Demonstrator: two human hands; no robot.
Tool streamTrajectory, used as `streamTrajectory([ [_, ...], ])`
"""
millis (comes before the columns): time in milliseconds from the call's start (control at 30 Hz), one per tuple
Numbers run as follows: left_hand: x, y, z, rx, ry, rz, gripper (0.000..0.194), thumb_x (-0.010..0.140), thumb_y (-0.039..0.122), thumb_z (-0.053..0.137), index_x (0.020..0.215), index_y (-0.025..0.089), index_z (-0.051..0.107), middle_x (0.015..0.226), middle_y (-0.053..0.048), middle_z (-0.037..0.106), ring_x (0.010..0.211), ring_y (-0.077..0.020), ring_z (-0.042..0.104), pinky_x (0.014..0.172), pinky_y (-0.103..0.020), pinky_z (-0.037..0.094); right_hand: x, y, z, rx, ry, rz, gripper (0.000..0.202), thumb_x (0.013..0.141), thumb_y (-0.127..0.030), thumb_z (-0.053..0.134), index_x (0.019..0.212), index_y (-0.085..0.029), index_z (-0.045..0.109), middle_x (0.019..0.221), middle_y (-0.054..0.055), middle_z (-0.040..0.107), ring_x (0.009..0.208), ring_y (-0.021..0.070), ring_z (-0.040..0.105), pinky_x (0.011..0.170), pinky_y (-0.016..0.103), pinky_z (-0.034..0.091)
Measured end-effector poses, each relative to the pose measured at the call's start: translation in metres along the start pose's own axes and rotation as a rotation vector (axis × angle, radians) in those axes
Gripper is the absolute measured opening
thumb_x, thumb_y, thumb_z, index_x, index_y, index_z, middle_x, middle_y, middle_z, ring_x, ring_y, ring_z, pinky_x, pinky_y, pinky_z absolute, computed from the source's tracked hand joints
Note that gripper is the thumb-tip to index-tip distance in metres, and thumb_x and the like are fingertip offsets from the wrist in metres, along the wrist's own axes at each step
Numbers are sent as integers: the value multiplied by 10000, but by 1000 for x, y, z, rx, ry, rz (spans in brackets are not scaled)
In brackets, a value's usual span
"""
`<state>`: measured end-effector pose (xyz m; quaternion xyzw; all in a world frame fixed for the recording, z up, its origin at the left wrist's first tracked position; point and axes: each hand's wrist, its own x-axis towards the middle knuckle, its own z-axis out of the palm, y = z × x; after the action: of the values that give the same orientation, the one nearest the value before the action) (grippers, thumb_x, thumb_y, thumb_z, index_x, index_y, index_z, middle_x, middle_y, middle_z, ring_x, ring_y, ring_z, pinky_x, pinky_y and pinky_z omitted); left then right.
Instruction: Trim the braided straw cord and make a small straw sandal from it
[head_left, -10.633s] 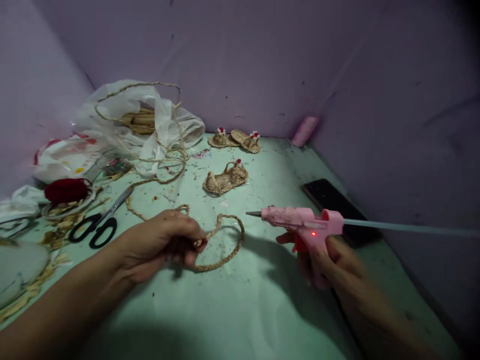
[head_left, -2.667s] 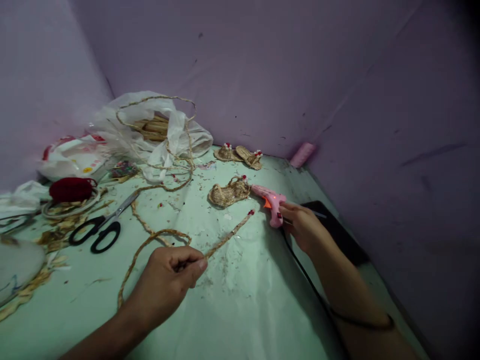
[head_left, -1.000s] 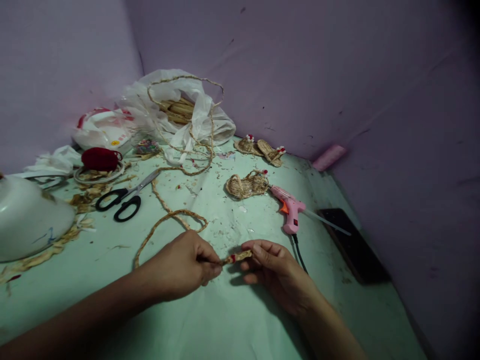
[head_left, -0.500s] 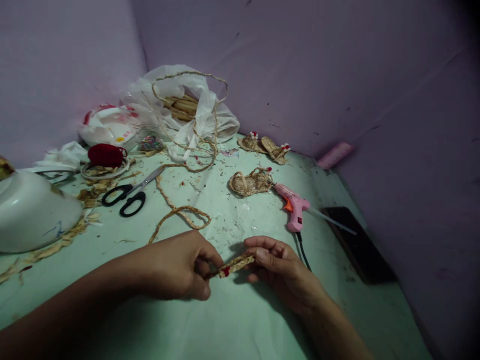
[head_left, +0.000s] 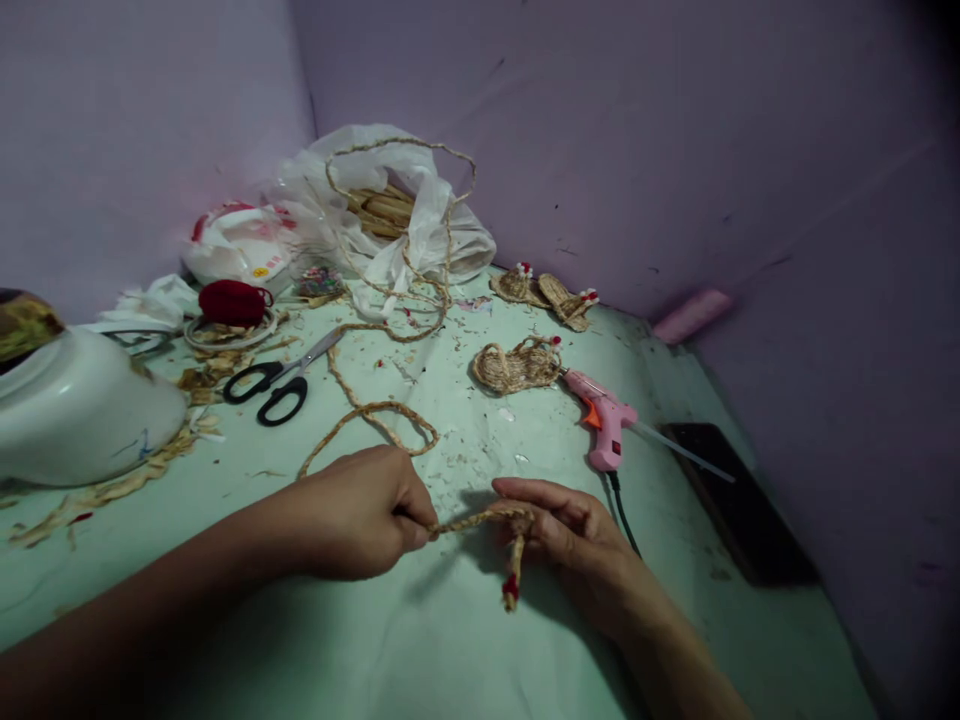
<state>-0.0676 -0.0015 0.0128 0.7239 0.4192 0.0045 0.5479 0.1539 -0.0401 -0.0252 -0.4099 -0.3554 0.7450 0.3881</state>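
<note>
A braided straw cord point(head_left: 474, 520) runs between my two hands. My left hand point(head_left: 375, 515) is closed, pinching the cord between thumb and fingers. The thumb and fingers of my right hand point(head_left: 562, 525) grip it near its end, where it bends and a short piece hangs down with a red tie near the tip. More of the cord lies looped on the green table behind my left hand. Beyond my hands are black-handled scissors point(head_left: 283, 382), a small woven slipper point(head_left: 517, 366) and a pink glue gun point(head_left: 604, 420).
White bowl point(head_left: 90, 400) at left, with straw scraps around it. At the back stand a plastic bag of straw point(head_left: 442, 235), red yarn point(head_left: 232, 302) and two more slippers point(head_left: 566, 302). A dark phone point(head_left: 739, 500) lies at right, near the purple wall.
My left hand has pulled back from the cord's end and holds it farther along. The red-tied end now hangs below my right hand. The view has shifted slightly left.
</note>
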Motion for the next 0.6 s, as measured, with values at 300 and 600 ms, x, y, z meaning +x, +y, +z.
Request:
streamTrajectory([
  [300, 0, 0, 0, 275, 147, -33, 232, 670, 207, 437, 452, 166, 369, 492, 34, 323, 505, -102, 333, 506, -265, 163, 1, -14, -18, -249, 581, -221, 258, 659, -340, 691, 858, -176, 694, 900, 76, 682, 666, 149, 576, 599, 269, 453],
  [600, 1, -1, 2, 331, 143, -40, 218, 690, 226, 450, 484, 156, 464, 592, 16, 527, 572, -109, 426, 532, -265, 171, -4, -14, -19, -371, 648, -264, 299, 628, -387, 706, 499, -149, 579, 442, -29, 475, 425, 59, 374, 411, 192, 290],
])
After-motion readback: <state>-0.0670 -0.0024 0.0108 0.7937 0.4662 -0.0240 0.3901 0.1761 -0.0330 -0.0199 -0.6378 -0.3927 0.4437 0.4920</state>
